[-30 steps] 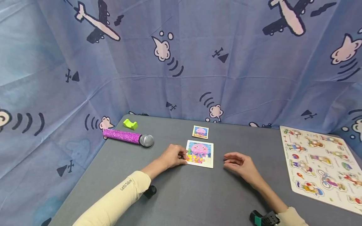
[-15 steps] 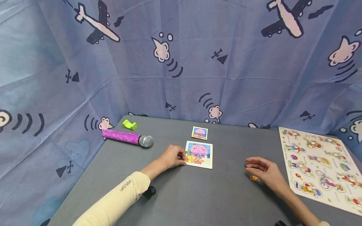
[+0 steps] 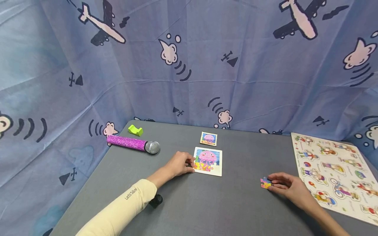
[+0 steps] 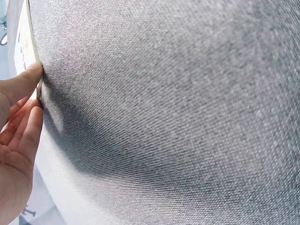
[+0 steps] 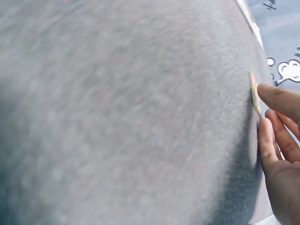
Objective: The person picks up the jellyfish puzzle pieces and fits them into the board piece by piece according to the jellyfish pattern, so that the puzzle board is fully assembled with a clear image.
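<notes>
My left hand [image 3: 179,163] holds the left edge of a small square jigsaw puzzle [image 3: 208,156] between thumb and fingertips. A pink jellyfish is pictured on it, and bare pale tray shows at its lower right. The left wrist view catches only the edge of that puzzle [image 4: 33,51] at the fingertips [image 4: 35,70]. On the right, my right hand [image 3: 290,188] has thumb and fingers at the right side of a loose puzzle piece [image 3: 265,183], blue, pink and yellow. In the right wrist view the piece [image 5: 254,96] stands thin and edge-on between thumb and fingertips.
Behind the puzzle lies a small jellyfish picture card [image 3: 208,139]. A glittery purple microphone [image 3: 133,143] and a green block [image 3: 135,130] are at the back left. A large board with figure pictures [image 3: 336,170] takes up the right side of the grey table [image 3: 224,206].
My right hand has moved right, away from beside the jellyfish puzzle, to the loose piece, which is now at its fingertips. My left hand has stayed at the puzzle's left edge.
</notes>
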`<state>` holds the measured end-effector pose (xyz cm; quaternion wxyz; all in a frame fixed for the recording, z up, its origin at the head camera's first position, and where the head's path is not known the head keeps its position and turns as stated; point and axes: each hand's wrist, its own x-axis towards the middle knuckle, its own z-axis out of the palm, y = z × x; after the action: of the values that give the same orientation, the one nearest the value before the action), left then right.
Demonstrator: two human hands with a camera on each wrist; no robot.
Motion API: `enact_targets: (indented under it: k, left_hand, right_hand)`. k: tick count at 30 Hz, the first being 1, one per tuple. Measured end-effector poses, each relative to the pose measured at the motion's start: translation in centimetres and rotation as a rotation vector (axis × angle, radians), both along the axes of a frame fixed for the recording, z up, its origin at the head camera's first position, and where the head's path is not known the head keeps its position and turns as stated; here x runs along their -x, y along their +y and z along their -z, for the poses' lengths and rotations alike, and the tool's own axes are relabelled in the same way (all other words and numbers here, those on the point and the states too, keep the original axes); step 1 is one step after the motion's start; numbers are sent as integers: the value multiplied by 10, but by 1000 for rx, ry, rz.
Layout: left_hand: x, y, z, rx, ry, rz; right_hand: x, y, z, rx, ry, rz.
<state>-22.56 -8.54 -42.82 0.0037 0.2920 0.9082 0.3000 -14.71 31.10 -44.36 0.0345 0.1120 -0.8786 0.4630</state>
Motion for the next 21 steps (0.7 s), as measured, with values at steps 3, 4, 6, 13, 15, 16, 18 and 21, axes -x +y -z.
enact_targets:
  k: [3, 4, 6, 13, 15, 16, 18, 21]
  left_hand:
    - [1, 1, 0, 5, -6, 0]
    - [1, 1, 0, 8, -5, -1]
    - [1, 1, -1, 8, -11, -6]
    - [0, 1, -2, 17, -8, -10]
    - [0, 1, -2, 13, -14, -12]
    - [0, 1, -2, 15, -11, -11]
    - [0, 1, -1, 18, -8, -11]
    - [0, 0, -1, 24, -9, -12]
  right_hand:
    - [-2, -1, 1, -27, -10, 13]
    - [-2, -2, 1, -34, -6, 17]
    - [-3, -3, 2, -52, 11, 22]
    - [-2, -3, 1, -78, 33, 10]
    - [-1, -2, 0, -63, 9, 15]
    - [-1, -2, -1, -59, -6, 24]
    - [-1, 0, -3, -41, -47, 33]
    - [-2, 2, -5, 7, -96, 44]
